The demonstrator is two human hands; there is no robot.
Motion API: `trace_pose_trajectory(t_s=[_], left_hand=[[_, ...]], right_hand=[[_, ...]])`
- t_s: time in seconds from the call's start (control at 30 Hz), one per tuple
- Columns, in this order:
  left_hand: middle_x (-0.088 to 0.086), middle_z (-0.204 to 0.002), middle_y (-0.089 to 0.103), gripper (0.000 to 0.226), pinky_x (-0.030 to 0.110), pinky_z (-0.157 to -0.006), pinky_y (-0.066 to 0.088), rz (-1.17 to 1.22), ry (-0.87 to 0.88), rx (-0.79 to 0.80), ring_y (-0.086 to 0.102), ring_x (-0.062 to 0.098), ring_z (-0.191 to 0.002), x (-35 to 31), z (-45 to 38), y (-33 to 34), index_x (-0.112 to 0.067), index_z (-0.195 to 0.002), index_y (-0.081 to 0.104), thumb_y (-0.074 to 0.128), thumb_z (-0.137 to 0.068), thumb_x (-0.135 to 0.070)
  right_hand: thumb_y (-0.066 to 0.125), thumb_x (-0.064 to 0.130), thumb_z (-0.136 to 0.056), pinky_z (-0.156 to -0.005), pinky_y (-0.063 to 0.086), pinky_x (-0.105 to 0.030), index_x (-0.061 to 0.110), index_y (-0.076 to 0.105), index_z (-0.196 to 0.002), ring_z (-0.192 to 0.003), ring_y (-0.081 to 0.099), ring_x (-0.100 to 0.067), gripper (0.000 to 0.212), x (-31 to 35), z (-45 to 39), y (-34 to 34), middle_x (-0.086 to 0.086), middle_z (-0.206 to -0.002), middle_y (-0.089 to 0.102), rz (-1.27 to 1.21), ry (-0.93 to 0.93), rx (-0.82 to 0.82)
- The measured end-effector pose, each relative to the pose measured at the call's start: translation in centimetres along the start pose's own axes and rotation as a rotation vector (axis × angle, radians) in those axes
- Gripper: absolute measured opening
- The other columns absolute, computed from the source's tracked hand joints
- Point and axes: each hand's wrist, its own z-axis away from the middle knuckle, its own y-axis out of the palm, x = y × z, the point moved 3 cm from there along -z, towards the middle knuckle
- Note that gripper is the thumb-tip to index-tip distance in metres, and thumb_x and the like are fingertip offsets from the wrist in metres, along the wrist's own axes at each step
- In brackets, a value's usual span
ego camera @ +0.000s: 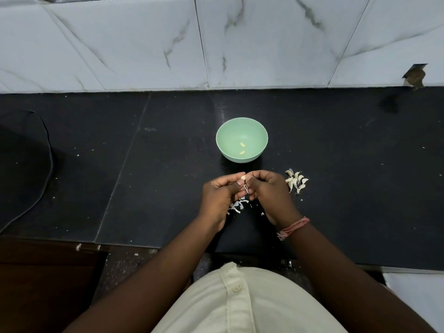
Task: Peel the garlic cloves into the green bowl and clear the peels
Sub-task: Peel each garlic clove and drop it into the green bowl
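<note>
The green bowl at 12 o'clock of the hands holds two peeled cloves. Left hand and right hand together pinch one garlic clove, seemingly half-peeled. Unpeeled cloves lie at 3 o'clock, peels beneath the hands.

Over the black stone counter, the left hand and right hand pinch one small pale garlic clove between them. Just beyond sits a round mint-green bowl holding two peeled cloves. Unpeeled white cloves lie to the right, papery peel scraps beneath the hands.
</note>
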Motion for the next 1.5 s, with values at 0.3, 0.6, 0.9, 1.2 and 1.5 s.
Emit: trace_pose_trajectory(t_s=[0.3,0.6,0.9,1.2,1.5], left_hand=[[0.019,-0.097,0.076,0.019,0.028,-0.081,0.061,-0.016,0.009,0.018,0.072,0.023,-0.082,0.2,-0.1,0.0,-0.002,-0.105,0.074,0.062,-0.093,0.005],[0.02,-0.097,0.074,0.019,0.025,-0.077,0.06,-0.012,0.036,0.039,0.071,0.021,-0.082,0.3,-0.3,0.5,-0.001,-0.106,0.072,0.066,-0.089,0.006],[0.014,-0.092,0.075,0.016,0.027,-0.082,0.06,0.143,-0.001,0.018,0.072,0.018,-0.082,0.6,-0.4,0.3,0.001,-0.107,0.069,0.061,-0.093,0.003],[0.006,-0.089,0.073,0.019,0.025,-0.083,0.059,0.321,-0.012,-0.027,0.069,0.014,-0.081,0.1,-1.2,-0.4,-0.004,-0.104,0.068,0.057,-0.094,0.007],[0.014,-0.091,0.071,0.02,0.022,-0.076,0.059,0.312,0.032,-0.028,0.073,0.017,-0.081,0.0,-0.9,-0.2,0.002,-0.108,0.065,0.056,-0.093,0.011]], right_hand=[[0.054,-0.001,-0.097,-0.048,0.04,-0.024,-0.007,0.067,-0.091,-0.051,0.048,-0.011,0.015,0.0,0.3,0.2,-0.004,-0.058,0.057,-0.055,0.08,0.006],[0.056,0.008,-0.095,-0.049,0.041,-0.021,0.004,0.069,-0.085,-0.046,0.05,-0.001,0.017,0.3,0.2,-0.1,0.01,-0.054,0.06,0.194,-0.02,-0.084],[0.054,0.016,-0.096,-0.065,0.05,-0.027,0.012,0.067,-0.091,-0.068,0.063,-0.009,0.014,0.5,0.1,0.3,0.001,-0.077,0.07,0.348,-0.054,-0.135],[0.059,0.0,-0.094,-0.07,0.061,-0.035,0.005,0.068,-0.094,-0.067,0.07,-0.018,0.01,0.0,0.4,0.1,-0.014,-0.081,0.071,0.17,-0.066,-0.138],[0.062,0.001,-0.091,-0.081,0.055,-0.018,0.015,0.069,-0.105,-0.088,0.069,-0.001,0.021,1.3,1.3,1.1,0.007,-0.095,0.072,0.221,-0.221,-0.151]])
